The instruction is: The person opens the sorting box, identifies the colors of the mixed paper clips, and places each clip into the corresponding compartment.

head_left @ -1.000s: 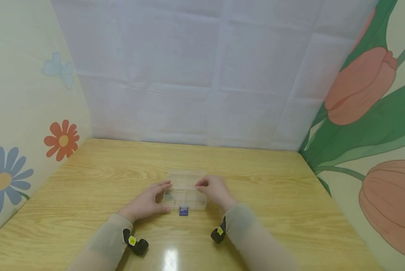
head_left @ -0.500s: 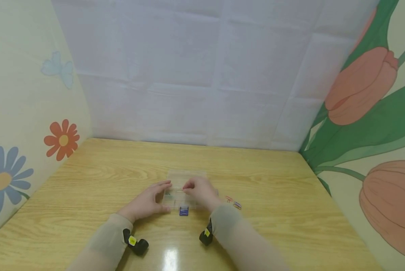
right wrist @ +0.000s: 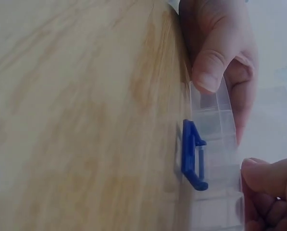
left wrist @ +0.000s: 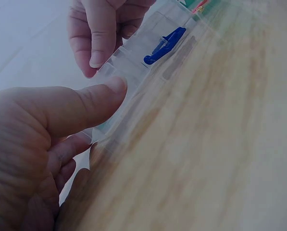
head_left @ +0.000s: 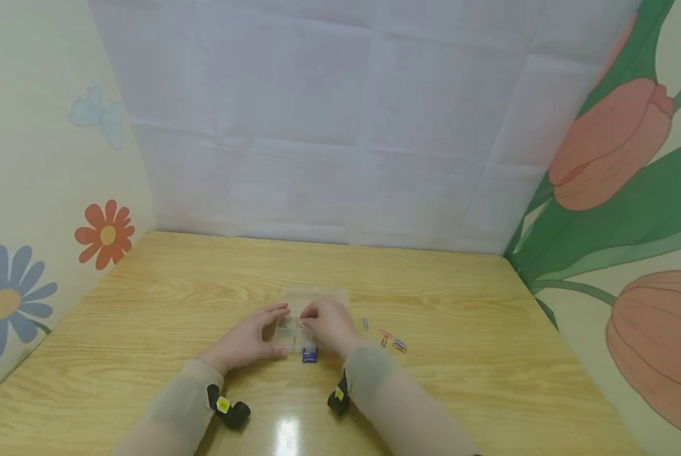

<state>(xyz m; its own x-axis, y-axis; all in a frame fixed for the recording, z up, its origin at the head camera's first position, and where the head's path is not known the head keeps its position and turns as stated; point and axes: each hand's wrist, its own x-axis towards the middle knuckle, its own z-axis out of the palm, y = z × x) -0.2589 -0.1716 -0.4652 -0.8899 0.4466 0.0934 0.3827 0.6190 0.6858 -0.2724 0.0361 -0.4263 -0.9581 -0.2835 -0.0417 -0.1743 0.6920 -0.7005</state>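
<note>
My right hand [right wrist: 270, 192] sits at the lower right, thumb tip against the edge of the clear plastic box [right wrist: 215, 159]. My left hand [right wrist: 220, 48] grips the box's far end, thumb pressed on its rim. The box's blue latch [right wrist: 192, 155] hangs over the wooden table [right wrist: 76, 120].

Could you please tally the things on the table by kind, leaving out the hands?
Clear compartment box with blue latch: 1
Loose paper clips to its right: about 4, too small to be sure
Total: about 5
</note>
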